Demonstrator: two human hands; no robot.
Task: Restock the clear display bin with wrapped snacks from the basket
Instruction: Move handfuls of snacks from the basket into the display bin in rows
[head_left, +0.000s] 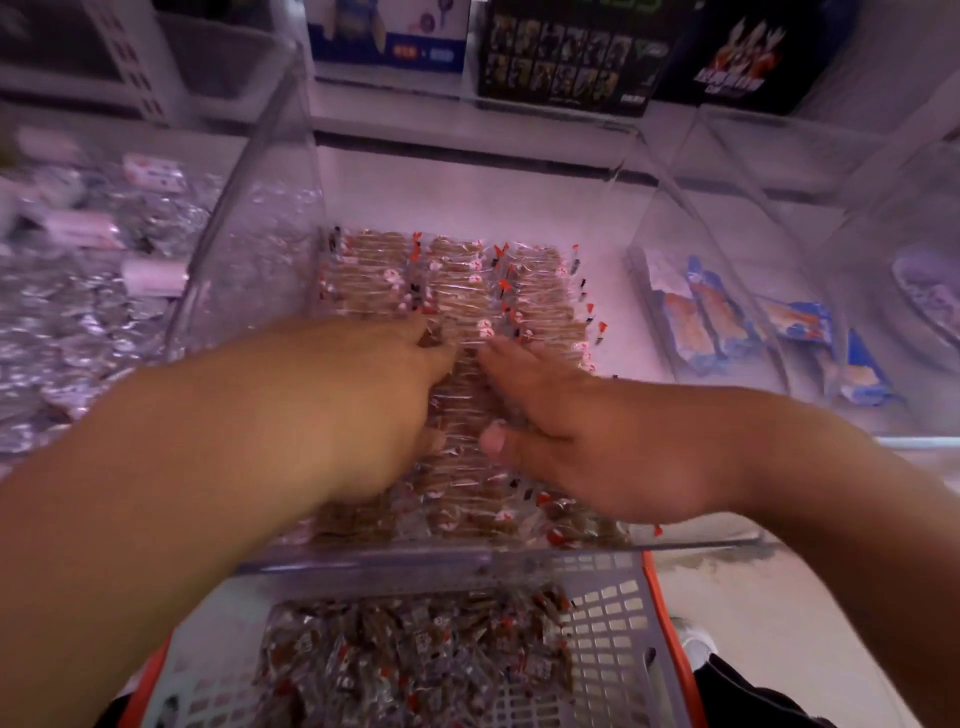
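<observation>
Reaching forward with both hands, I have them down inside the clear display bin (291, 171), palms lowered onto the wrapped snacks (457, 280) laid in rows on its floor. My left hand (384, 395) comes in from the lower left, fingers stretched toward the middle row and lying flat on the wrappers; its fingertips blur into the packets. My right hand (566, 431) angles in from the right, fingers spread fairly wide and pressed on the same stack, thumb tucked toward the left hand. Neither hand curls round anything that I can see. The two hands sit just beside each other, nearly touching at the fingertips.

Below the bin's front wall, the basket (618, 639) holds a loose heap of more wrapped snacks; my left forearm hides its left part and the frame cuts off its near edge. Silver-wrapped goods (78, 332) to the left are too blurred to make out. Blue packets (727, 322) lie in the neighbouring bin on the right.
</observation>
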